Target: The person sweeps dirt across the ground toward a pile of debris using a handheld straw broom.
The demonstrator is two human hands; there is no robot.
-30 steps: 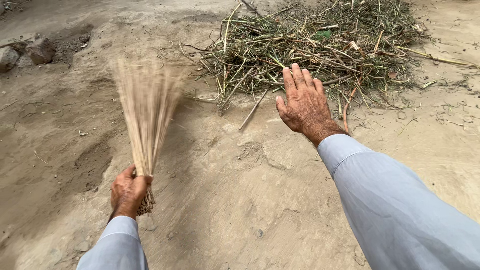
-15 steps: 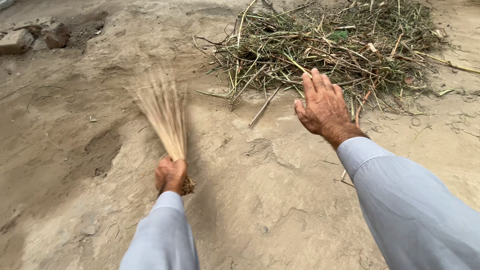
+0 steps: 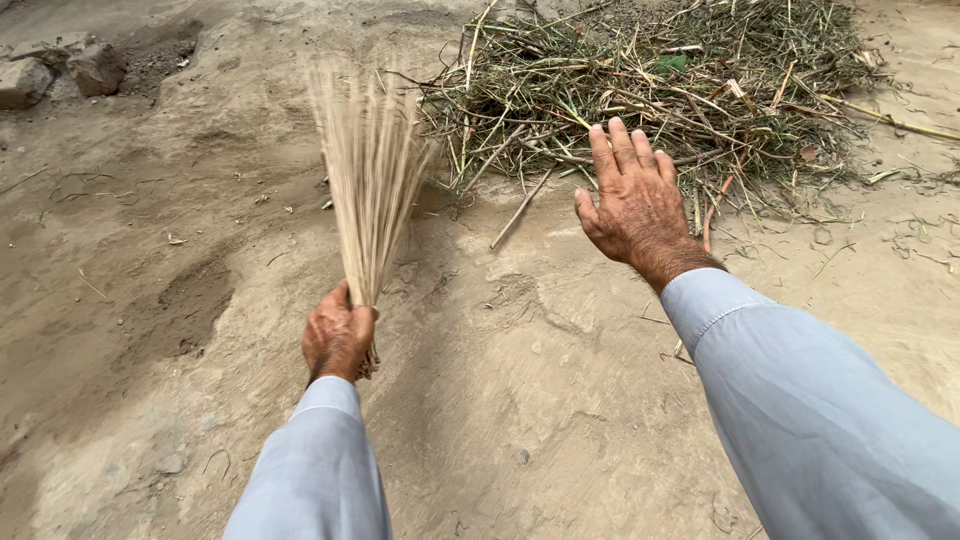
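My left hand (image 3: 338,340) grips the bound base of a straw hand broom (image 3: 368,170). Its pale bristles fan out ahead and blur with motion, their tips close to the left edge of a pile of green and dry stalks and twigs (image 3: 660,90). My right hand (image 3: 632,200) hovers flat with fingers together and extended, palm down, at the near edge of that pile, holding nothing. Both arms wear light blue sleeves. A single loose stick (image 3: 520,210) lies between the broom and my right hand.
The ground is packed brown dirt (image 3: 520,400) with shallow hollows at the left. Rocks (image 3: 70,70) sit at the far left corner. Scattered bits of straw lie to the right of the pile.
My left hand has swung the broom from the left toward the pile, and the bristles now reach its left edge. My right hand has stayed over the pile's near edge.
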